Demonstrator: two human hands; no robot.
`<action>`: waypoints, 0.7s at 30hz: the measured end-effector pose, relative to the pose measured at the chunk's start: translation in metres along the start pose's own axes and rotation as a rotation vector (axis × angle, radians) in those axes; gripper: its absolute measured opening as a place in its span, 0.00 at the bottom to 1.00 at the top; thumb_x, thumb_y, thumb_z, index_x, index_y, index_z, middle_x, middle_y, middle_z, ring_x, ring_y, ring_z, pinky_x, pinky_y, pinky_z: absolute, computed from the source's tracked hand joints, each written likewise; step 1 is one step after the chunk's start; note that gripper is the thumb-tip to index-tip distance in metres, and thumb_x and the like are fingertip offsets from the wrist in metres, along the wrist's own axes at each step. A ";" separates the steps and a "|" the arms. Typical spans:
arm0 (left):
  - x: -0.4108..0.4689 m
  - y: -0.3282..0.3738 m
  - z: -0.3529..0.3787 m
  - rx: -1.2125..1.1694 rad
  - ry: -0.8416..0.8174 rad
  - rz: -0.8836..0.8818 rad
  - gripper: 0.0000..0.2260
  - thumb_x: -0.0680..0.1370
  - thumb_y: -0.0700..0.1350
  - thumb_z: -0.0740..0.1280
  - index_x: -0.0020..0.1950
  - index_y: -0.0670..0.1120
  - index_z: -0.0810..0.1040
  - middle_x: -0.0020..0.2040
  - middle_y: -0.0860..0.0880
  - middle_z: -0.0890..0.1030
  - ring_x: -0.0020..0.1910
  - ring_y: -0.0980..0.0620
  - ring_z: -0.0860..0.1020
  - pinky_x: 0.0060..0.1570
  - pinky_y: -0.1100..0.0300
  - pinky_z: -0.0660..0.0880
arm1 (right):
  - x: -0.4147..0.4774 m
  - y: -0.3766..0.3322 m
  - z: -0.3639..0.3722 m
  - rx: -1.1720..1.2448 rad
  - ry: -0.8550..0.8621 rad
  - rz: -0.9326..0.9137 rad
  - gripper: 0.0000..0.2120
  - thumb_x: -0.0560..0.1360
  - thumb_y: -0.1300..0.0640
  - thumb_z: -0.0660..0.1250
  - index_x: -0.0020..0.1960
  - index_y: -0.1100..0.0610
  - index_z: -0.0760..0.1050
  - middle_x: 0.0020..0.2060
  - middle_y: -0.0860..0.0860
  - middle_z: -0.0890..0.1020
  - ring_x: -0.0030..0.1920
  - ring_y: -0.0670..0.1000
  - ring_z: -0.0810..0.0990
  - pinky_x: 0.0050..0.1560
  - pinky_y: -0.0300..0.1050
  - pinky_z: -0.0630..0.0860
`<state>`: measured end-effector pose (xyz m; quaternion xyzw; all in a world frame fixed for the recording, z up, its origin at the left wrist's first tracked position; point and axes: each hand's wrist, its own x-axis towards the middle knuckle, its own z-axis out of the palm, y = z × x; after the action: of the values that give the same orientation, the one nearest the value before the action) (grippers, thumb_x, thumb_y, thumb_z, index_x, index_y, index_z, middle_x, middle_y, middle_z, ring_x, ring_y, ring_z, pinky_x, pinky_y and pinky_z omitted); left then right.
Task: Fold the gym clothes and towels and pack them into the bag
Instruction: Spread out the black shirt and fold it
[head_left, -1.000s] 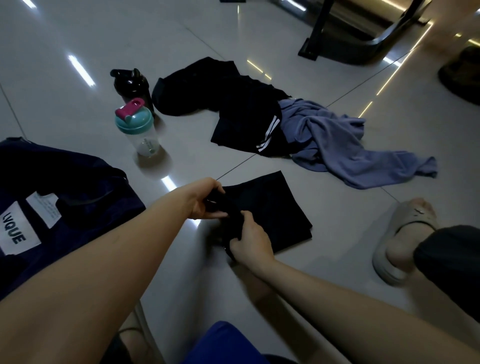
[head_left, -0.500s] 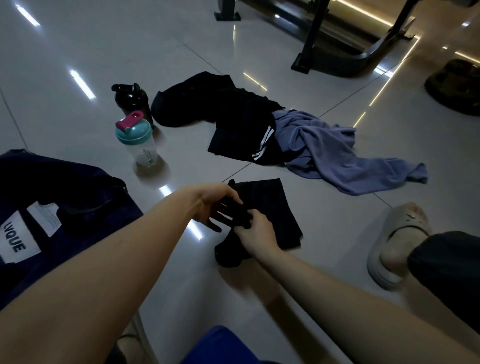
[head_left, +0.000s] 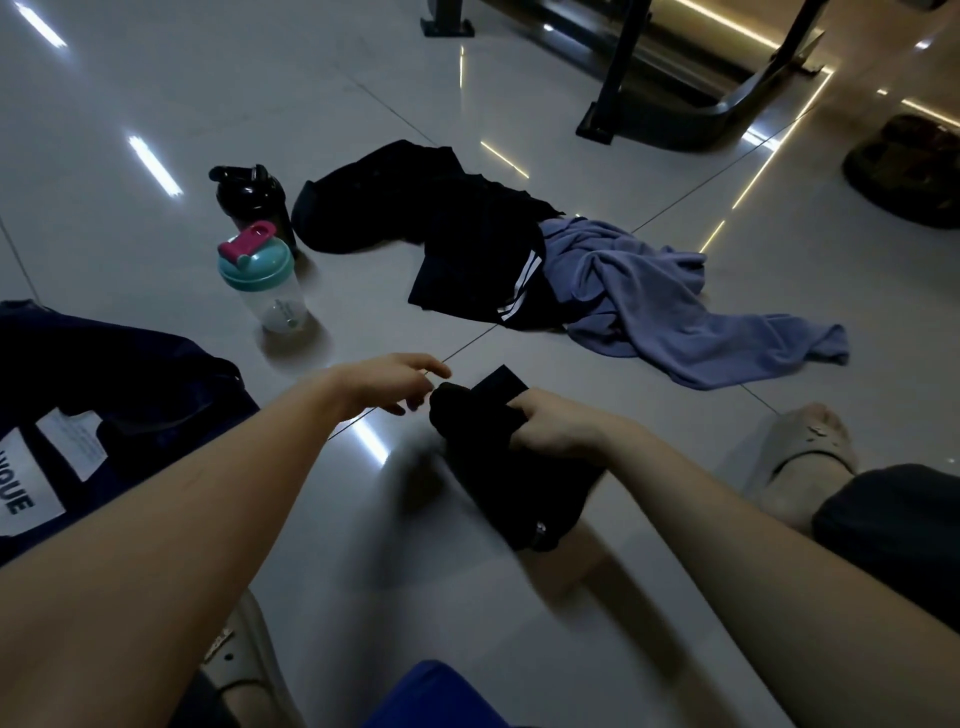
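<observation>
Head view: the right hand (head_left: 550, 434) grips the folded black garment (head_left: 519, 499) near its upper end. The left hand (head_left: 387, 382) hovers just beside it, fingers loosely spread, holding nothing. With only one hand gripping, the fold could slump open, and the hanging lower end could drag on the tile. The navy bag (head_left: 145, 384) lies to the left across bare floor. The teal-lidded bottle (head_left: 260, 283) stands near that path, and the unfolded clothes (head_left: 457, 228) lie beyond it.
</observation>
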<state>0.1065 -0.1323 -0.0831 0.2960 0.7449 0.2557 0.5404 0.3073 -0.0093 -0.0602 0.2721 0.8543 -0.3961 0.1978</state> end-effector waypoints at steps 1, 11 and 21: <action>-0.003 0.001 0.002 0.013 -0.106 0.024 0.29 0.69 0.38 0.68 0.69 0.56 0.73 0.67 0.47 0.77 0.62 0.51 0.76 0.64 0.54 0.74 | -0.003 0.001 -0.006 0.007 -0.010 -0.013 0.02 0.73 0.69 0.65 0.43 0.64 0.76 0.34 0.52 0.76 0.31 0.46 0.74 0.33 0.42 0.69; 0.007 0.017 0.037 0.137 0.014 0.230 0.05 0.75 0.36 0.73 0.49 0.36 0.83 0.46 0.37 0.85 0.45 0.47 0.82 0.57 0.47 0.79 | -0.007 0.033 -0.006 0.228 -0.027 0.001 0.08 0.71 0.66 0.72 0.41 0.58 0.73 0.34 0.51 0.77 0.36 0.50 0.78 0.40 0.46 0.74; 0.031 -0.031 0.035 -0.094 0.061 -0.015 0.19 0.78 0.53 0.72 0.55 0.37 0.83 0.47 0.40 0.86 0.39 0.49 0.82 0.36 0.61 0.76 | -0.009 0.080 0.004 0.277 -0.119 0.138 0.08 0.67 0.66 0.68 0.36 0.56 0.71 0.31 0.50 0.74 0.34 0.50 0.74 0.36 0.43 0.70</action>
<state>0.1278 -0.1296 -0.1355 0.2569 0.7503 0.2955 0.5327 0.3647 0.0281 -0.1033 0.3311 0.7576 -0.5109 0.2354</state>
